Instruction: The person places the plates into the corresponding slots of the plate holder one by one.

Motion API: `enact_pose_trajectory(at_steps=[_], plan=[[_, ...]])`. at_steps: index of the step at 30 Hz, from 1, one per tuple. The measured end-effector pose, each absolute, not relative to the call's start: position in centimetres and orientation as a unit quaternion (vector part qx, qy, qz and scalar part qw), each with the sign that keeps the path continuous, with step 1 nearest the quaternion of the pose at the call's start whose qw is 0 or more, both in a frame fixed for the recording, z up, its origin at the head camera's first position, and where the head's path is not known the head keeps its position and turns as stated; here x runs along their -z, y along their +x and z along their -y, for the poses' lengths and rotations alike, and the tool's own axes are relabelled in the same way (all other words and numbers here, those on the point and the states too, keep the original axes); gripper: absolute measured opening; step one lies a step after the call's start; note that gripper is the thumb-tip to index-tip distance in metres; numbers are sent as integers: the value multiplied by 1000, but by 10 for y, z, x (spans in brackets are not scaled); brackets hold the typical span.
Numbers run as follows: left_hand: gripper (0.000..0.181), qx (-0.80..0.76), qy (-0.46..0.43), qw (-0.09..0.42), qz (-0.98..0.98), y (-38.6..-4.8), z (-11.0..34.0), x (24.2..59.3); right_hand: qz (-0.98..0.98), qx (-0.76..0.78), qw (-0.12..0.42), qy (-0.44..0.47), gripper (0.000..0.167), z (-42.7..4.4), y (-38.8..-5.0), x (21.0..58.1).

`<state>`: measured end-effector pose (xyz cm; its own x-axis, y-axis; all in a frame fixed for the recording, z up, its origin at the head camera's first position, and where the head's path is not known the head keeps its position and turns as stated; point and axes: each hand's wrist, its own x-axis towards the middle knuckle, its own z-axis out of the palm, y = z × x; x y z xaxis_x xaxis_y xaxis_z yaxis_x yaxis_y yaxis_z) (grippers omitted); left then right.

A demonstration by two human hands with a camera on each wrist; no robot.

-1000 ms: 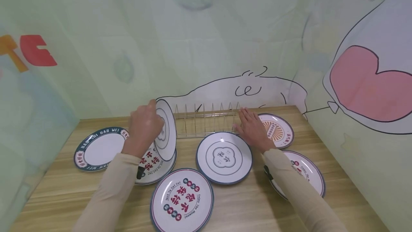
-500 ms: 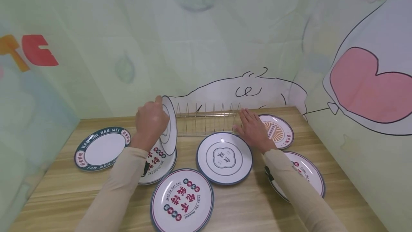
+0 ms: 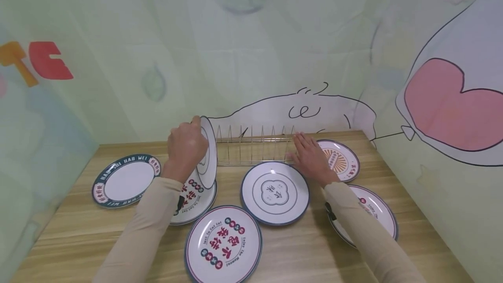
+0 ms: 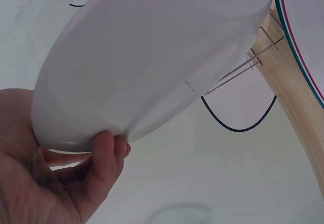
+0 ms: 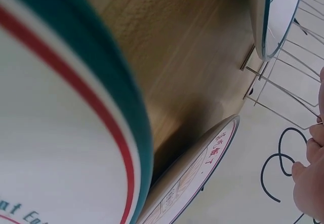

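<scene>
The left grip [image 3: 187, 146] pinches the top edge of a round white plate with a thin blue rim [image 3: 211, 154], almost upright at the left end of the silver wire rack [image 3: 255, 139]. I can't tell if they touch. The right grip [image 3: 311, 158], fingers nearly straight, rests on the rack's right end. Best, I think, to line the plate up with the wires and go gently

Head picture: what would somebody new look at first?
Probably the big pink heart on the wall at the right. Next, maybe the white plate held on edge in the person's left hand, at the left end of the wire rack. Then the right hand, at its other end.
</scene>
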<state>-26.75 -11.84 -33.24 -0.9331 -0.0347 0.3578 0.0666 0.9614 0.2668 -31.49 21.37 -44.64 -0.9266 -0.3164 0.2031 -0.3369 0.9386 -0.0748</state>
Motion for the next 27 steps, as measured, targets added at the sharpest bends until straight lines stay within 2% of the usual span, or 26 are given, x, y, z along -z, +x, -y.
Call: enact_pose_trajectory(at_steps=[9, 20, 27], plan=[[42, 134, 2, 166, 977, -269, 115, 327, 976, -52, 109, 183, 66, -215, -313, 447], [22, 122, -9, 190, 974, -275, 112, 326, 974, -46, 110, 194, 65, -216, -314, 448], [14, 119, -8, 189, 975, -275, 111, 326, 974, -60, 102, 191, 68, -219, -312, 448]])
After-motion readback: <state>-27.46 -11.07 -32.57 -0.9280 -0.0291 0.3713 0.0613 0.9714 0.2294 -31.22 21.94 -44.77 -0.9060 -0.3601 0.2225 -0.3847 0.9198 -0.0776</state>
